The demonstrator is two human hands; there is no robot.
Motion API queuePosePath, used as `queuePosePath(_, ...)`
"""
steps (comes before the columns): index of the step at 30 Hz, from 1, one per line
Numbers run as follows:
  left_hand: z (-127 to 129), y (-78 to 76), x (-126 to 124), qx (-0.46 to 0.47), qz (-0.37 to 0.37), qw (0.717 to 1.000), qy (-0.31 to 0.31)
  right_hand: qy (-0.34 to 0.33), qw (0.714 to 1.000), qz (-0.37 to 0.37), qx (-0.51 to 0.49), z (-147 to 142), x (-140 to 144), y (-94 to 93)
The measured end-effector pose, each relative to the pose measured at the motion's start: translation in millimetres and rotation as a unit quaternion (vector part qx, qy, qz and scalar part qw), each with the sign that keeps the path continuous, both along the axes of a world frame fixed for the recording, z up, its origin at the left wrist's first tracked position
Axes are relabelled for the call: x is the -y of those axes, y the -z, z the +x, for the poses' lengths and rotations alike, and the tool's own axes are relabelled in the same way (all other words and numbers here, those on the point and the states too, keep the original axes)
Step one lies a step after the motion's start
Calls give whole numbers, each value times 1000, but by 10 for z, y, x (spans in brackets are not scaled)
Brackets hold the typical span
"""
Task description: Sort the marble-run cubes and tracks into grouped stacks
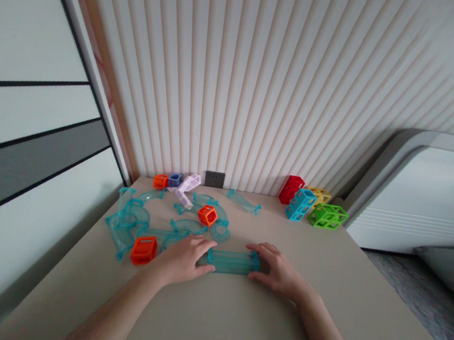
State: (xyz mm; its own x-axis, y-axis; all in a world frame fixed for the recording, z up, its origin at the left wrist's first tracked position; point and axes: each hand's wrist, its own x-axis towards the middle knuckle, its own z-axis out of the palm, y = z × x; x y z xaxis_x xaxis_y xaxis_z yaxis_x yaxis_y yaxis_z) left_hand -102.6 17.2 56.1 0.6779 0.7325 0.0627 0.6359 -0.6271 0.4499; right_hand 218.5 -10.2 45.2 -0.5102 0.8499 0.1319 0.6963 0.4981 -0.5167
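A clear teal track piece point(232, 262), straight and channel-shaped, lies crosswise on the table in front of me. My left hand point(188, 259) grips its left end, thumb on the near side and fingers on the far side. At the other end my right hand point(273, 269) holds it the same way, by the teal rim. Just beyond my left hand lie more teal track pieces point(187, 226), curved and straight. An orange cube frame point(143, 250) sits left of that hand, and a smaller orange cube frame point(207, 215) rests among the curved pieces.
At the back left are another orange cube point(160, 182), a blue cube point(175, 179) and a pale lilac branched piece point(185, 189). Red point(291, 189), blue point(301, 204), yellow point(320, 196) and green point(328, 216) frame blocks stand back right. A ribbed wall point(237, 83) borders the table point(212, 322).
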Motion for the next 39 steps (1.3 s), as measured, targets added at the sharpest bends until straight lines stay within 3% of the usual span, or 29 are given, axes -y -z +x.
queuePosePath(7,28,42,13,35,-7,999,-2,41,999,8,-33,-39,-53,39)
queuePosePath(13,83,114,-13,62,-7,997,-38,48,997,3,-58,-42,-81,80)
queuePosePath(28,72,111,-18,92,-78,988,-92,73,993,-31,-90,51,-99,146)
queuePosePath(39,79,151,-12,100,-92,982,-128,49,995,-27,-83,57,-144,135)
